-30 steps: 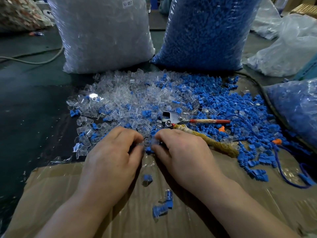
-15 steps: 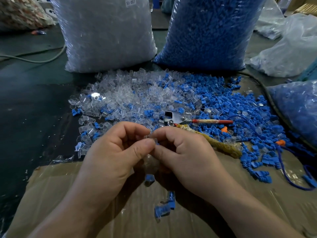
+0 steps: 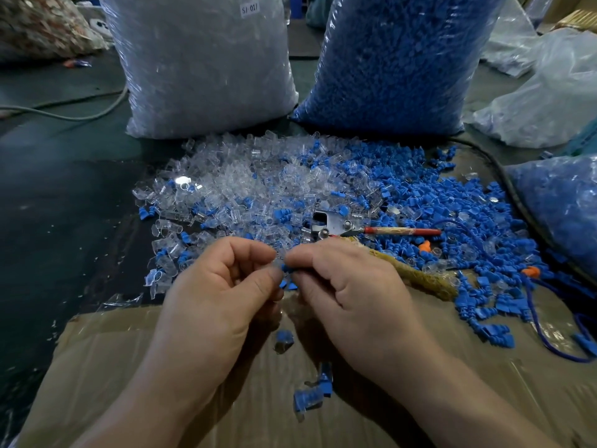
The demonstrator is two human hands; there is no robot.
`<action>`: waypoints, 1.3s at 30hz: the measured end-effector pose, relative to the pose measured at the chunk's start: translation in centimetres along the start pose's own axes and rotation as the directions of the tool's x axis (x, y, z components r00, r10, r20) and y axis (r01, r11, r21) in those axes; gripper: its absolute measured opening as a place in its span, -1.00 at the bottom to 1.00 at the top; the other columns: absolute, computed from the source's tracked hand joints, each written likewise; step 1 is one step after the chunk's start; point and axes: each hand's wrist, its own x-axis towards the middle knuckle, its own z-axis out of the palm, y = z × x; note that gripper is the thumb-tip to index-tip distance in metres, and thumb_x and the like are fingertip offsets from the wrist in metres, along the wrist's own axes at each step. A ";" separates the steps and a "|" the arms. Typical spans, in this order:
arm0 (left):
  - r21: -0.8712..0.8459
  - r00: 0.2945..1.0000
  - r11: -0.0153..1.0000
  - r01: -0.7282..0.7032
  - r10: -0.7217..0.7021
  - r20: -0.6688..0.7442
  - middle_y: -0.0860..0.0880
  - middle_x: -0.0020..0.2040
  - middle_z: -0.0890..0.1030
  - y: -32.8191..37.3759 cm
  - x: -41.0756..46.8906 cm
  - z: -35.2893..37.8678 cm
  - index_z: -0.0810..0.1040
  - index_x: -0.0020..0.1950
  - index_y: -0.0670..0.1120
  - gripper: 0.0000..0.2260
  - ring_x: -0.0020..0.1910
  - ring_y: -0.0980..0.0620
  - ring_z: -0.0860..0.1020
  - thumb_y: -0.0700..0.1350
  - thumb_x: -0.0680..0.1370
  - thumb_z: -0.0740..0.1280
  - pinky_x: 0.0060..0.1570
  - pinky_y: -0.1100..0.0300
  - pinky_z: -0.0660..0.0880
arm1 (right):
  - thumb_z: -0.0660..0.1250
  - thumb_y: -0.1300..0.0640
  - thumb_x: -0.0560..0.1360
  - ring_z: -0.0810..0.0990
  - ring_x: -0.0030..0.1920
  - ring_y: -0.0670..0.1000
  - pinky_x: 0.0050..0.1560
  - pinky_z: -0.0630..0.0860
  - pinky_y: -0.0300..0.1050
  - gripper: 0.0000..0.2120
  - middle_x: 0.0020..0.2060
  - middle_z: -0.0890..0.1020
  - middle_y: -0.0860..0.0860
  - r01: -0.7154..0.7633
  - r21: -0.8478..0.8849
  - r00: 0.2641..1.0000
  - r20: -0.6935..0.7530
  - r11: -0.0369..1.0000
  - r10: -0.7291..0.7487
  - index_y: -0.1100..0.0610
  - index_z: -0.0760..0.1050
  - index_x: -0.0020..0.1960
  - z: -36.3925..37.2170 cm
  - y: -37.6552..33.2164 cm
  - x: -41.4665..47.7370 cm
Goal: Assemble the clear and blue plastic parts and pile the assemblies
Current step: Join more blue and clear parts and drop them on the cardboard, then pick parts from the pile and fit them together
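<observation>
A heap of loose clear parts [image 3: 252,185] lies ahead, merging on the right into loose blue parts [image 3: 445,202]. My left hand [image 3: 223,286] and my right hand [image 3: 349,286] meet fingertip to fingertip just above the near edge of the heap. My right hand pinches a small blue part [image 3: 287,268]. My left thumb and forefinger pinch a clear part [image 3: 278,259] against it, mostly hidden by the fingers. Three finished assemblies lie on the cardboard [image 3: 106,357] below my hands: one [image 3: 283,339] near my wrists, two more [image 3: 315,388] closer to me.
A big bag of clear parts [image 3: 206,63] and a big bag of blue parts [image 3: 397,59] stand behind the heap. A metal tool with a red handle [image 3: 371,228] and a cloth-wrapped handle [image 3: 416,276] lie in the parts. Another blue bag [image 3: 562,215] sits right.
Both hands rose from the edge of the heap with parts pinched, and now hold them together in the air between the fingertips.
</observation>
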 end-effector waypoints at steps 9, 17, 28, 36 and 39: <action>0.059 0.995 0.995 -0.084 0.080 0.064 -0.04 -0.28 0.69 0.4 -0.3 0.1 0.70 -0.11 0.09 -0.83 -0.30 0.03 0.67 0.02 0.33 0.45 -0.31 0.20 0.60 | 0.25 0.03 0.54 0.56 -0.09 -0.07 -0.13 0.51 -0.03 -0.81 -0.09 0.59 -0.09 0.078 -0.050 0.997 -0.025 0.996 -0.080 0.03 0.60 0.03 -0.4 -0.3 -0.2; 0.090 0.992 0.996 -0.006 -0.006 0.126 -0.05 -0.25 0.70 0.3 -0.4 -0.1 0.69 -0.08 0.10 -0.87 -0.29 0.00 0.68 -0.06 0.40 0.51 -0.33 0.19 0.62 | 0.28 0.10 0.55 0.58 -0.06 0.00 -0.13 0.55 0.06 -0.84 -0.05 0.59 -0.04 0.073 -0.004 0.996 0.042 0.997 -0.073 0.06 0.60 0.07 -0.6 -0.2 -0.5; 0.187 0.995 0.979 -0.086 0.077 0.055 0.02 -0.29 0.67 -0.2 -0.2 -0.4 0.65 -0.07 0.19 -0.84 -0.39 0.08 0.64 -0.02 0.39 0.50 -0.38 0.30 0.55 | 0.24 -0.24 0.48 0.19 0.44 0.00 0.42 0.21 0.09 -0.37 0.43 0.30 -0.13 -0.221 -0.545 0.957 0.037 0.808 0.287 -0.18 0.10 0.48 -4.2 2.5 0.7; -0.103 0.998 0.993 0.048 -0.044 0.045 -0.10 -0.37 0.63 0.3 0.1 -0.5 0.69 -0.16 0.03 -0.87 -0.45 0.04 0.57 -0.09 0.31 0.47 -0.44 0.29 0.52 | 0.17 -0.37 0.48 0.25 0.40 0.07 0.36 0.24 0.12 -0.34 0.41 0.34 -0.09 -0.273 -0.662 0.900 0.080 0.698 0.428 -0.14 0.14 0.48 -4.1 4.3 0.9; -0.168 0.997 0.983 0.073 -0.070 0.022 -0.10 -0.38 0.62 0.6 0.1 -0.6 0.69 -0.17 0.00 -0.85 -0.45 0.04 0.55 -0.10 0.28 0.45 -0.47 0.28 0.53 | 0.24 -0.30 0.47 0.36 0.27 0.06 0.32 0.22 0.10 -0.46 0.23 0.49 -0.07 -0.246 -0.677 0.919 0.064 0.694 0.388 -0.12 0.32 0.38 -3.9 4.0 1.1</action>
